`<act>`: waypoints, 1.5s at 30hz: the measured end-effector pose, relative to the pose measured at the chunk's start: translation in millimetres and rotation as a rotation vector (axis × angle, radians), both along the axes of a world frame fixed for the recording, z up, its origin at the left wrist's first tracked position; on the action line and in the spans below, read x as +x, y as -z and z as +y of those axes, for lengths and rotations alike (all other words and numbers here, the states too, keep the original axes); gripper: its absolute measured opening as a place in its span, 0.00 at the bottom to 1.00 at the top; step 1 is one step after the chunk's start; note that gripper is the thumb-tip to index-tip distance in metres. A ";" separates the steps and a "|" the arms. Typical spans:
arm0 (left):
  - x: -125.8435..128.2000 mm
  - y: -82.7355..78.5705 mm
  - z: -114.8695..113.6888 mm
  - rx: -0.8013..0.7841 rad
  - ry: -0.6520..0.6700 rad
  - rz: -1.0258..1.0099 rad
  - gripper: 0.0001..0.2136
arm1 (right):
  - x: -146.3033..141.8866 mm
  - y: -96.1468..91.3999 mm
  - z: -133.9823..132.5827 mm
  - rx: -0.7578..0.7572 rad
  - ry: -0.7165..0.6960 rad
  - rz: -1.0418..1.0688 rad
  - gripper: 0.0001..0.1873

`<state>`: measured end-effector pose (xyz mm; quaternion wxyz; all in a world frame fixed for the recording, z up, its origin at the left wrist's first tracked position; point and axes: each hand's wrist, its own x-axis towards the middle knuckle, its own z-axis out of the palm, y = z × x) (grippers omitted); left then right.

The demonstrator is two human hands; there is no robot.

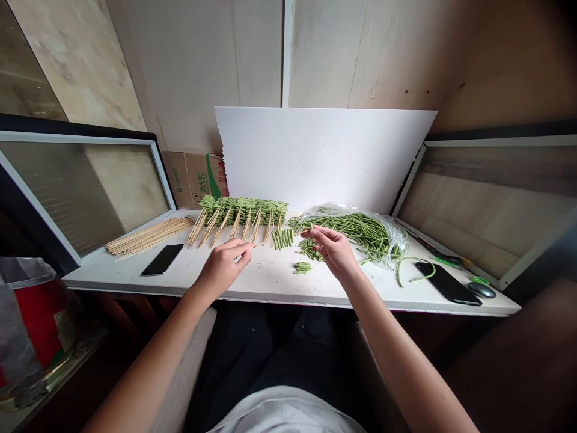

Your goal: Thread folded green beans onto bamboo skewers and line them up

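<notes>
Between my left hand (220, 270) and right hand (331, 251), cut long beans (282, 238) lie beside the bamboo skewers (223, 225). My fingers are loosely together; I cannot tell whether either hand holds anything.

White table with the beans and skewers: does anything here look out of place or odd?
The white board propped behind the table has a ragged, torn-looking left edge, unlike its straight top. Also, a long green bean has strayed from the clear plastic bag, lying loose beside the black phone.

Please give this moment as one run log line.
left hand: near thin wooden skewers threaded with green beans | right hand: above cut green bean pieces | long green beans in clear plastic bag
</notes>
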<state>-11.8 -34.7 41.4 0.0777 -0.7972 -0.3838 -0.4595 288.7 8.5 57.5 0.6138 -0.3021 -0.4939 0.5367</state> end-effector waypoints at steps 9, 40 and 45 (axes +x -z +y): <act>4.7 0.1 2.8 0.028 0.011 -0.062 0.10 | 0.6 4.4 5.6 -0.058 -0.065 0.089 0.18; -0.1 2.1 3.7 0.055 0.087 -0.036 0.07 | -12.4 7.1 3.9 0.033 0.062 0.089 0.16; 0.5 4.2 4.3 -0.020 0.107 -0.018 0.09 | -6.2 11.4 10.4 0.110 0.051 0.052 0.14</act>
